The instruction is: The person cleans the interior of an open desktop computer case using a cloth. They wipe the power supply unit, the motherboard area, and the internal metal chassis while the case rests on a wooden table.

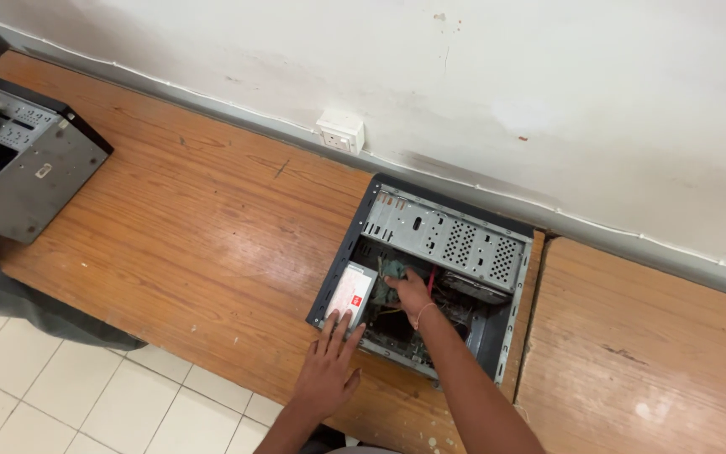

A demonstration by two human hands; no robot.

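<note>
Right hand [411, 292] fingertips hidden inside computer case [443, 244]; second case [31, 172] cut off left.

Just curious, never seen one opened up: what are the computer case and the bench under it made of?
The computer case looks like thin sheet metal, dull grey and unpainted inside, with punched vent holes and folded edges; its outer frame seems painted black. The bench looks like wood or a wood-grain laminate, reddish brown, semi-gloss, scuffed pale in places. The left hand rests at the case's edge; the right hand reaches inside.
</note>
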